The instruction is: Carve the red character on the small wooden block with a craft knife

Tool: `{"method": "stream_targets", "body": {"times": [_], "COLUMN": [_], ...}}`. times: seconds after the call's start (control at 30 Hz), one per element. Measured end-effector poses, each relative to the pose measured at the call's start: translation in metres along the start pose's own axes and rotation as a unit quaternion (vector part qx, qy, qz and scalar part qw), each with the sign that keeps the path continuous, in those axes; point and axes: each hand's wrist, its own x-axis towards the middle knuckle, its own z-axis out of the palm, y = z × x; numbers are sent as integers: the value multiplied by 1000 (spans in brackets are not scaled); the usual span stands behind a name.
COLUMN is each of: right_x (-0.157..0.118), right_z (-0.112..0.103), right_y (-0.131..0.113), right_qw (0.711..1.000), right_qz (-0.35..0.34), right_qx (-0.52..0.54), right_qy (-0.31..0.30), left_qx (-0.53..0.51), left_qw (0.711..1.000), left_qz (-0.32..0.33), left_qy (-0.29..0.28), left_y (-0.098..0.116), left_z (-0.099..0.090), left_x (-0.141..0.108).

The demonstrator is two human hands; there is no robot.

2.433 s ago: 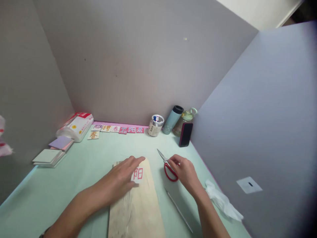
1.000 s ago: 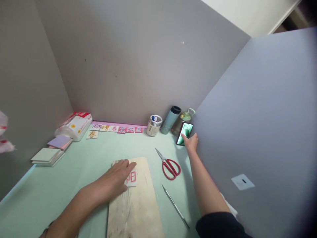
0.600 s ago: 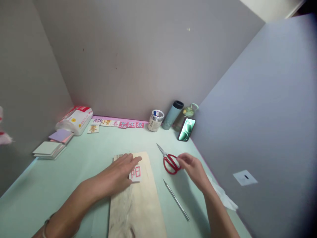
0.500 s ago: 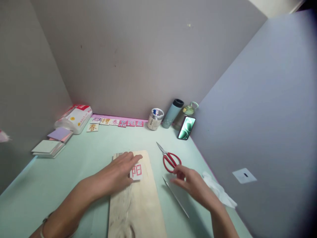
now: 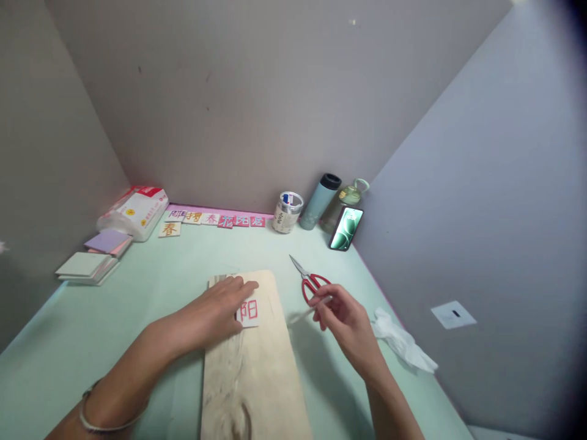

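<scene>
My left hand holds a small white square card down on a long wooden board, thumb and fingers at its edges. The card bears a character in red outline. In my right hand is a slim silver pen-like craft knife, pinched between thumb and fingers. Its pointed end leans left toward the board's edge and is blurred. Just behind that hand lie red-handled scissors, blades pointing away, with part of the handles hidden.
Lettered cards line the back edge. A tin, a blue tumbler, a green-topped bottle and a phone stand at back right. Crumpled tissue lies right; a tissue pack and stacked squares lie left.
My right hand has picked up the craft knife from the table and raised it, tilting it toward the board. My left hand stays on the card. The view has shifted slightly.
</scene>
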Motion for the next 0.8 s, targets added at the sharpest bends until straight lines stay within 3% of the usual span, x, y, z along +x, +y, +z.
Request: {"method": "stream_targets", "body": {"times": [0.07,0.13,0.27,0.33,0.47,0.67,0.8], "right_x": [-6,-14,-28,-32,-30,-24,-28], "right_z": [14,30,57,62,56,44,45], "right_y": [-4,-3,8,10,2,0,4], "right_qw": [994,991,988,985,984,991,986], "right_qz": [-34,-73,-109,-116,-166,-103,-154], "right_qx": [90,103,31,18,44,73,58], "right_qy": [50,53,-102,-128,-42,-44,-1], "left_qx": [-3,-6,-16,-22,-38,-62,-68], "left_qw": [1000,1000,999,999,998,997,996], "left_qz": [-9,-20,-34,-36,-35,-29,-32], "left_qy": [-8,-14,-24,-28,-33,-36,-36], "left_y": [-1,-2,-5,-6,-10,-14,-13], "left_z": [-1,-2,-3,-4,-3,-3,-5], "left_x": [1,2,4,5,6,7,8]}}
